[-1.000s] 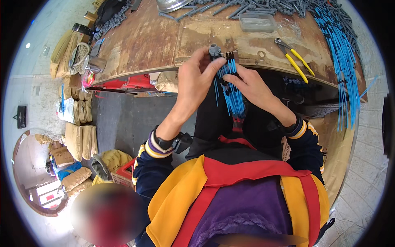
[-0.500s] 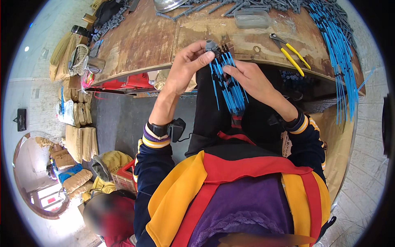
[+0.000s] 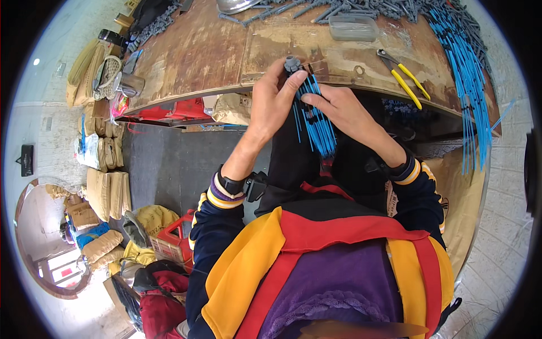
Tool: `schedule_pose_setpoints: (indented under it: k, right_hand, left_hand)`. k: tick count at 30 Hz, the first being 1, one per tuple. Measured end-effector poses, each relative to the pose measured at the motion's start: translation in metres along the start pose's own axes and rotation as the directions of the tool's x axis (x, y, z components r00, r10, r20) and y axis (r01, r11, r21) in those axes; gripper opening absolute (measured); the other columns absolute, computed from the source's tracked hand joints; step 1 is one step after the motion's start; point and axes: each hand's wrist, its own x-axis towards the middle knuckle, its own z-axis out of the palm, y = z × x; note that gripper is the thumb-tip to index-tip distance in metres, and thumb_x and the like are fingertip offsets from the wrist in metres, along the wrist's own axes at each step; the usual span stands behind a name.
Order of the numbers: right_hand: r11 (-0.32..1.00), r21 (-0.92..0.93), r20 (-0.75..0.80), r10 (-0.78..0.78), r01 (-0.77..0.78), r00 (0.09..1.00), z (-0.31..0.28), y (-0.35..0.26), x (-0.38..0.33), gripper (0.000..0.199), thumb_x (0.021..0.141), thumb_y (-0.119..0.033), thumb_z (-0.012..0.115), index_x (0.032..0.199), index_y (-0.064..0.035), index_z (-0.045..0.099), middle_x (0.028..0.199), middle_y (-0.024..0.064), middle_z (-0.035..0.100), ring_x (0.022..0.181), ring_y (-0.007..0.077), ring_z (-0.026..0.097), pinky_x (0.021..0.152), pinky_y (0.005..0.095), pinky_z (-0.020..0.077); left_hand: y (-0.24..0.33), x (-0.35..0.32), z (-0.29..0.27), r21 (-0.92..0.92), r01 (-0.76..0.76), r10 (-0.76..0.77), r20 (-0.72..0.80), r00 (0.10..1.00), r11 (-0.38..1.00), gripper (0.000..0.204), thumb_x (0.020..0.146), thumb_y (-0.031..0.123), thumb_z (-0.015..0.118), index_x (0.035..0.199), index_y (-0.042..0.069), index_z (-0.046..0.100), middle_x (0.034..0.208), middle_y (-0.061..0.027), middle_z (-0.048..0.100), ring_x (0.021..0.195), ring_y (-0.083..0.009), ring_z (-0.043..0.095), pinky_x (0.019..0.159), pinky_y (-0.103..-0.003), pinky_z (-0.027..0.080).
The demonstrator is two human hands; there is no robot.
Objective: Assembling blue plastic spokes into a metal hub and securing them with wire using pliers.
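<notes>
Since the earlier frames, both hands have been raised slightly toward the bench edge, and the bundle has been carried up with them. A bundle of blue wires (image 3: 315,121) is held just above the centre of the frame, its loose ends hanging down toward the person's chest. At its top end a small grey connector (image 3: 292,64) is seen, pinched by the fingertips of the left hand (image 3: 272,101), whose fingers are curled closed around the upper part of the bundle. The right hand (image 3: 345,113) is laid against the bundle from the right, its fingers partly bent and its fingertips touching the wires; a firm grip cannot be confirmed there. The wooden workbench (image 3: 203,51) is spread across the upper part of the frame. Yellow-handled pliers (image 3: 403,76) are lying on it, upper right of the hands, and a clear plastic box (image 3: 353,27) is set near the top edge. More blue wires (image 3: 466,85) are draped over the bench's right side, well apart from the hands.
</notes>
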Motion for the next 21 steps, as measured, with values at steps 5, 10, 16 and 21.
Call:
schedule_pose_setpoints:
  k: [5,10,16,21]
  right_hand:
    - [1.0,-0.01,0.074,-0.014,0.015,0.997,-0.007,0.0,0.009,0.034,0.1,-0.031,0.052,0.099,0.0017,0.062,0.075,0.009,0.063,0.069,0.016,0.058,0.067,0.0314,0.0474]
    - [0.999,0.042,0.093,0.014,-0.018,0.996,0.0,0.004,0.012,0.036,0.101,-0.032,0.05,0.1,0.0015,0.062,0.076,0.008,0.064,0.07,0.0158,0.059,0.067,0.0311,0.0475]
    - [0.999,0.036,0.155,0.021,-0.027,0.988,0.0,0.0,0.018,0.035,0.102,-0.031,0.048,0.102,0.0017,0.06,0.077,0.0088,0.064,0.07,0.0157,0.058,0.067,0.0311,0.0475]
    - [1.0,-0.017,0.123,0.01,-0.008,0.992,0.009,-0.007,0.015,0.027,0.099,-0.024,0.054,0.102,0.0016,0.06,0.077,0.0103,0.063,0.068,0.0157,0.059,0.067,0.0304,0.0481]
  left_hand:
    - [0.005,0.018,-0.028,-0.159,-0.013,0.051,0.234,0.971,0.987,0.035,0.099,0.017,0.055,0.127,-0.004,0.053,0.114,-0.0133,0.065,0.108,-0.0179,0.06,0.096,-0.032,0.046]
    - [-0.005,0.009,-0.021,-0.378,0.066,0.03,0.243,0.97,0.923,0.037,0.099,0.017,0.053,0.13,-0.004,0.05,0.119,-0.0151,0.063,0.111,-0.0209,0.059,0.098,-0.033,0.045]
    - [0.008,0.004,-0.02,-0.028,-0.039,0.043,0.172,0.984,0.999,0.034,0.099,0.021,0.055,0.121,-0.003,0.048,0.107,-0.0129,0.067,0.099,-0.0214,0.065,0.087,-0.034,0.05]
    - [0.013,-0.013,-0.013,0.259,-0.025,0.021,0.021,1.0,0.965,0.029,0.099,0.021,0.055,0.109,-0.003,0.045,0.102,-0.0184,0.067,0.094,-0.027,0.067,0.081,-0.035,0.05]
